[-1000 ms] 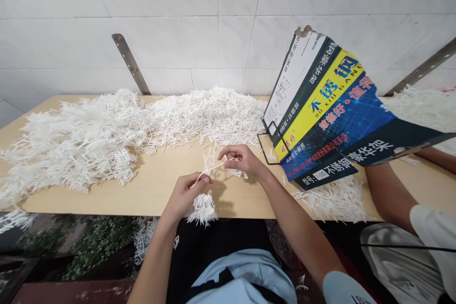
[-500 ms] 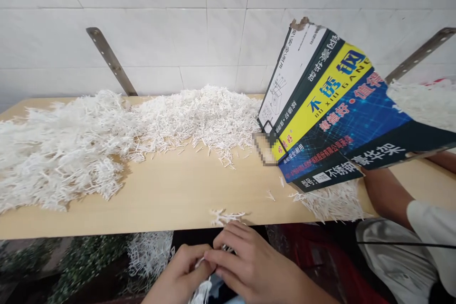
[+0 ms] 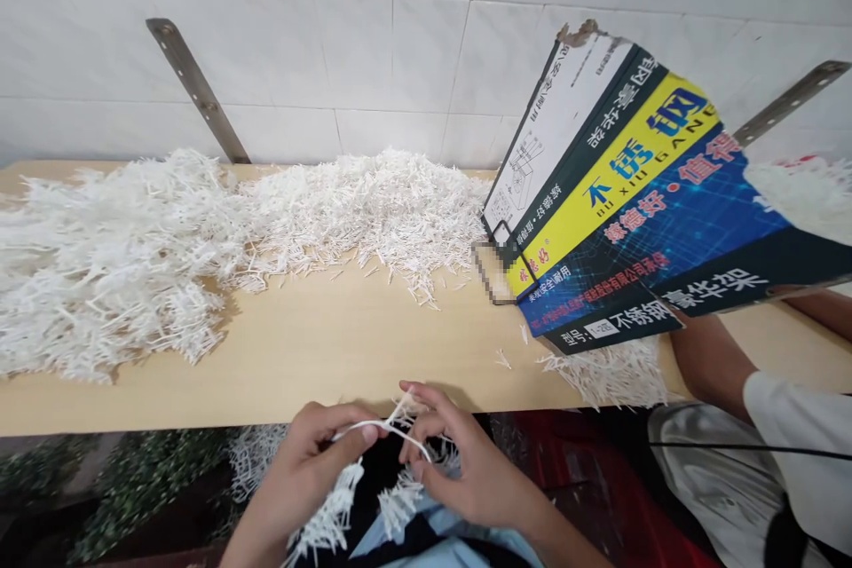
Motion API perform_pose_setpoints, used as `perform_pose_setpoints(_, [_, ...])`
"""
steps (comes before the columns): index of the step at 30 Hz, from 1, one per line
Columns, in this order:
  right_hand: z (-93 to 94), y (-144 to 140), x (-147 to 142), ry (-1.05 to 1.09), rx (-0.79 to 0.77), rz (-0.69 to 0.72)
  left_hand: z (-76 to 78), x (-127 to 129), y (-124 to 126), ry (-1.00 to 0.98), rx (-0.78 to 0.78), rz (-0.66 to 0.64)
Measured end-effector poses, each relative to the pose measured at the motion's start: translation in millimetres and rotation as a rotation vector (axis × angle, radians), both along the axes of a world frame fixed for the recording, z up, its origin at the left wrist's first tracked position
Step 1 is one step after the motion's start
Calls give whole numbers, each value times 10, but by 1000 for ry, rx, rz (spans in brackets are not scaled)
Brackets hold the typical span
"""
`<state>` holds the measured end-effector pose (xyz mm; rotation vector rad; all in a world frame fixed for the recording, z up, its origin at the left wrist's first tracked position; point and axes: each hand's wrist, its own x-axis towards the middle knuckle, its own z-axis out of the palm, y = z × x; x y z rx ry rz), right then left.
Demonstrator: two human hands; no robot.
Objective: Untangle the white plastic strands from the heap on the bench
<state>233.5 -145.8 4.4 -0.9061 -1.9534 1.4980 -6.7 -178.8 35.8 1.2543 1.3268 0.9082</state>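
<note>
A white branched plastic strand (image 3: 382, 426) stretches between my two hands, just in front of the table's near edge. My left hand (image 3: 326, 453) pinches it between thumb and fingers. Curled round its forked end, the fingers of my right hand (image 3: 459, 453) touch the branches. More white strands (image 3: 333, 506) hang below my left hand, and another bunch (image 3: 400, 501) shows under the right one. On the table (image 3: 333, 355), a tall tangle of branched white strands (image 3: 120, 257) lies at left. A heap of short white pieces (image 3: 392, 209) sits mid-back.
A printed cardboard sheet (image 3: 626, 186) stands upright at right, with another person's arm (image 3: 712, 364) behind it. Short white pieces (image 3: 612, 373) lie beneath the cardboard. Metal brackets (image 3: 196, 89) run along the tiled wall. Leafy plants (image 3: 146, 479) are below the table at left.
My hands have moved apart and slightly up, exposing the strand between them. The loose branched piece seen earlier at the table edge is no longer distinct there. The view has shifted slightly.
</note>
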Motion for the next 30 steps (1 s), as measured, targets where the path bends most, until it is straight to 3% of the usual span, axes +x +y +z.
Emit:
perform_pose_setpoints(3, [155,201,109,-153,135,60,-59,-349,26,200,111,-22])
perform_pose_setpoints(5, [240,361,176,-228,311,77,-110,-577,48,321,182,17])
perform_pose_setpoints(8, [272,629,162,-190,481,44,-185,-802,172,448,327,86])
perform_pose_setpoints(10, [223,833,54,-111,370,0,-236,-863,340,555,431,97])
perform_pose_setpoints(13, [83,1151,-189,-5,-26,-26,-306,-874,649,802,532,48])
perform_pose_setpoints(15, [-13,1326,-339,25,-186,-20,-329,-855,802,941,574,28])
perform_pose_setpoints(18, [-105,1475,-474,31,-258,-6,-297,-768,858,1077,536,71])
perform_pose_setpoints(20, [-135,1501,-505,21,-255,-3,-227,-629,815,1121,487,195])
perform_pose_setpoints(23, [-166,1486,-508,4,-218,2,-106,-274,786,1018,549,434])
perform_pose_setpoints(25, [-188,1472,-502,9,-201,6,-79,-5,857,738,643,484])
perform_pose_setpoints(28, [-218,1478,-475,53,-222,20,-169,250,1072,241,587,379])
perform_pose_setpoints(30, [-231,1506,-442,92,-273,32,-275,262,1201,-24,486,345])
